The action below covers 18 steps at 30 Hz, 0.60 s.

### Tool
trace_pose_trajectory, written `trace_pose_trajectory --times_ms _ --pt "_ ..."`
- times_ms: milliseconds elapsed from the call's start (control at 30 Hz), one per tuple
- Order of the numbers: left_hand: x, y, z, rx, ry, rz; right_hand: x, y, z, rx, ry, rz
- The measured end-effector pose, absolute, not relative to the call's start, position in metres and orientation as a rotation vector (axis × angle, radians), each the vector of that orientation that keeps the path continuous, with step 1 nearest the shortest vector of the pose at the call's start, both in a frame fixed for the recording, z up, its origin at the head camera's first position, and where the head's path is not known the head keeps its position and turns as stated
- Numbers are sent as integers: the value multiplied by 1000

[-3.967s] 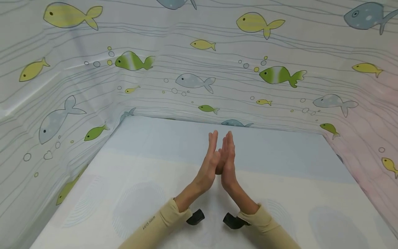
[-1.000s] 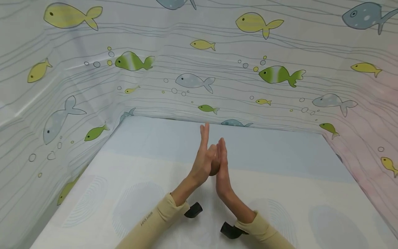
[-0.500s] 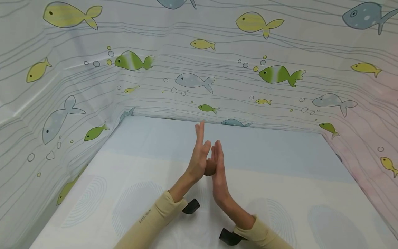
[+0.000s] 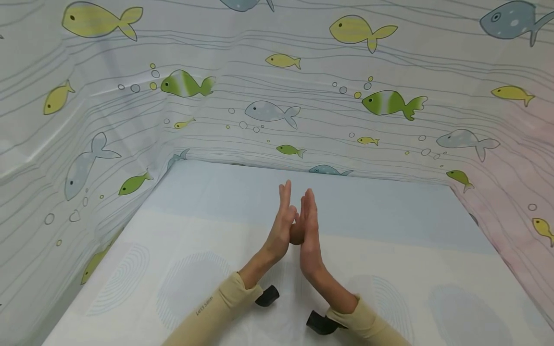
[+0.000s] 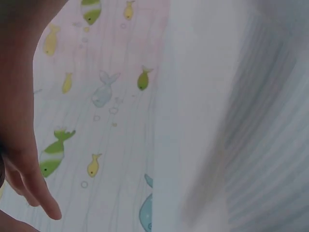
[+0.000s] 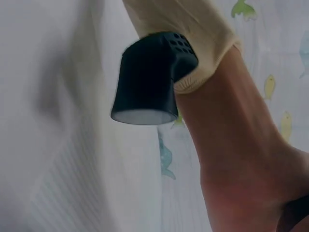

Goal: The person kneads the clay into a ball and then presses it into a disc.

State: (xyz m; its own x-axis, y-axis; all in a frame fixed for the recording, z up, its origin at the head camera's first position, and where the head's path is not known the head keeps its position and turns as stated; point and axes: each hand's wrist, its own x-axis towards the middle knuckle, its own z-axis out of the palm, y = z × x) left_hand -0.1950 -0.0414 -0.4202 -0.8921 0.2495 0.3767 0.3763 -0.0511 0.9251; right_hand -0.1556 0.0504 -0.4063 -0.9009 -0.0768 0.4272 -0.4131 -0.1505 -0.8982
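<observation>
A small brown ball point(image 4: 296, 234), smooth and clay-like, sits between the two palms in the head view. From the left, my left hand point(image 4: 278, 233) presses on it with fingers pointing forward and mostly straight. My right hand point(image 4: 309, 235) lies flat against the ball's other side, its fingers straight and side by side. The palms stay apart by about the ball's width, and the far side of the ball is hidden by fingers. In the right wrist view a bare wrist point(image 6: 227, 125) comes out of a beige sleeve point(image 6: 193, 43).
Under the hands spreads a white and pale blue table cover point(image 4: 207, 192). A fish-print curtain point(image 4: 242, 62) rises behind it and along both sides. Black wrist cameras point(image 4: 267, 296) jut inward below each sleeve cuff.
The hands slide against each other: over the last half second the left hand draws back while the right moves forward. The ball shifts slightly right. Four seconds ago the fingers hid more of it.
</observation>
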Motion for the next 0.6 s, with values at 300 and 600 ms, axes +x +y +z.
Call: trace_pose_trajectory --times_ms 300,600 --pt "-181 -29 -420 -763 -2143 -2098 -172 62 -401 494 -1822 2187" --pt "-177 -26 -417 -788 -2176 -2009 -180 68 -407 481 -1778 2229"
